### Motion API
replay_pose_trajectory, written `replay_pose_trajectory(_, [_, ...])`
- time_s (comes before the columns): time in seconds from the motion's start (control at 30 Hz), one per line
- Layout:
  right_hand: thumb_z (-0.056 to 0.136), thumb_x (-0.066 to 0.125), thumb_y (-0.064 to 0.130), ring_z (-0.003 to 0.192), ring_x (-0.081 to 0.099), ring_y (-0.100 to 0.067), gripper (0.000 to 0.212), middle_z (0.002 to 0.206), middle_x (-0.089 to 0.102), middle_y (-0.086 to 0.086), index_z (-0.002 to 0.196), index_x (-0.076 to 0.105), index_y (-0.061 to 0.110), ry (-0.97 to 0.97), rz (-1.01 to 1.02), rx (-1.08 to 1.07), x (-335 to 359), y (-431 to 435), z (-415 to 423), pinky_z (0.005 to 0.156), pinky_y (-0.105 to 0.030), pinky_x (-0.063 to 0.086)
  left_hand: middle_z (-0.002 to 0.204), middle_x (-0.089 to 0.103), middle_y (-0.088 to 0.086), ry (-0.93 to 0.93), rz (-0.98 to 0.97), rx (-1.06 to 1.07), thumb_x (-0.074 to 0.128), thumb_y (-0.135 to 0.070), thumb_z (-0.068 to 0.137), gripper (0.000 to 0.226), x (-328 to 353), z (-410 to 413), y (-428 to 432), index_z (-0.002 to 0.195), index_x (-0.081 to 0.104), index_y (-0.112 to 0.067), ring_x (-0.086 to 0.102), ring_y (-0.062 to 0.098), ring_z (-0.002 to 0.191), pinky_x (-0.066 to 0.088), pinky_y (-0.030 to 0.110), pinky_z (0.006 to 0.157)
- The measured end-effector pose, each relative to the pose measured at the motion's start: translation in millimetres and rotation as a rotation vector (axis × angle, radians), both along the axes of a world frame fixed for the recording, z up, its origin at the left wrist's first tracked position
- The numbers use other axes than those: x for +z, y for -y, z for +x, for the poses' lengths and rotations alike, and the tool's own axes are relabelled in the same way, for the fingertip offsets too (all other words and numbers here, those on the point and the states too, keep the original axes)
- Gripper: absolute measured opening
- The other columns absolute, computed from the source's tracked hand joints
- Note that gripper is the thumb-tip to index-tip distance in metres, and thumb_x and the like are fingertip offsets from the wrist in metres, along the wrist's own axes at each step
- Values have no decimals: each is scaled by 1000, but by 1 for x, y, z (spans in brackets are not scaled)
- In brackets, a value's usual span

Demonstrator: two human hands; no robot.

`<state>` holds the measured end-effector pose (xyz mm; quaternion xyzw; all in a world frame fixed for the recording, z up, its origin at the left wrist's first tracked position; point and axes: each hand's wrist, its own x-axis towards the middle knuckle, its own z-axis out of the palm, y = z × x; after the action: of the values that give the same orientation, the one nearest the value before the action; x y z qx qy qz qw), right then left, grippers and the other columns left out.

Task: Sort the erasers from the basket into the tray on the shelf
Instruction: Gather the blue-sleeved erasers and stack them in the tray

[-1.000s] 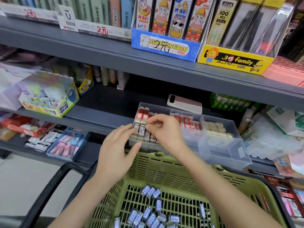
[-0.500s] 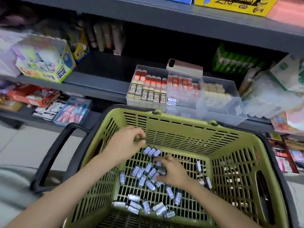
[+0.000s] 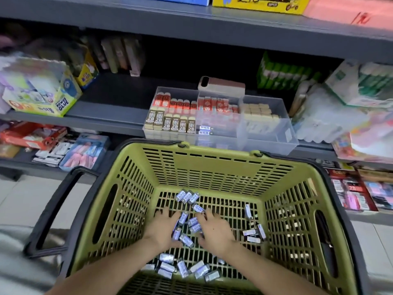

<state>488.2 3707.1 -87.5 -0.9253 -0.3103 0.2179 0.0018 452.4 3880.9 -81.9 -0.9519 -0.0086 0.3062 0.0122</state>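
Both hands are down on the floor of the green basket (image 3: 212, 154), herding a loose cluster of erasers (image 3: 190, 224) that lies between them. The left hand (image 3: 162, 227) lies palm down, its fingers (image 3: 163, 212) spread and nearly straight. The right hand (image 3: 214, 229) mirrors it, its fingers (image 3: 205, 216) a little more bent. Neither seems to clasp anything; the erasers only touch the inner edges of both hands. The forearms come in over the near rim, wrists low, angled toward each other.

To do this well, I'd sweep the hands together so the small blocks line up the same way, then pinch a short row rather than a heap. More erasers lie just beyond the fingertips, to the right of the right hand, and behind the wrists. The clear tray (image 3: 268, 133) sits on the shelf (image 3: 106, 118) well beyond the fingers, past the basket's far rim.
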Motion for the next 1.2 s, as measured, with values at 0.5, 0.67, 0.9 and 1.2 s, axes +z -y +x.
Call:
replay_pose_trajectory(0.5, [82, 65, 34, 87, 58, -21, 54, 128, 44, -8, 129, 41, 24, -147, 176, -236, 3, -1, 12, 71, -29, 50, 105, 51, 7, -100, -1064, 1002, 51, 6, 78, 23, 27, 30, -6, 95, 50, -11, 56, 20, 88, 54, 32, 69])
replay_pose_trajectory(0.67, [77, 70, 22, 80, 57, -12, 36, 103, 55, 2, 106, 49, 23, -263, 492, -482, 29, 7, 21, 70, -26, 53, 107, 54, 24, -345, -1457, 1514, 55, -1, 67, 20, 43, 37, -12, 87, 54, -4, 57, 36, 93, 57, 42, 64])
replay_pose_trajectory(0.9, [71, 75, 24, 73, 55, -11, 36, 90, 59, 3, 98, 50, 26, -248, 786, -396, 107, 0, 33, 67, -31, 47, 90, 72, 21, -502, -1502, 1391, 69, -56, 70, 61, 72, 49, -11, 105, 69, -6, 70, 36, 79, 57, 52, 68])
replay_pose_trajectory(1.2, [65, 82, 35, 73, 48, 2, 60, 90, 42, 11, 119, 56, 36, -178, 637, -185, 158, -11, 33, 66, -9, 36, 88, 72, 16, -626, -1680, 1220, 67, -47, 72, 43, 115, 46, 2, 80, 77, -6, 71, 29, 69, 58, 43, 58])
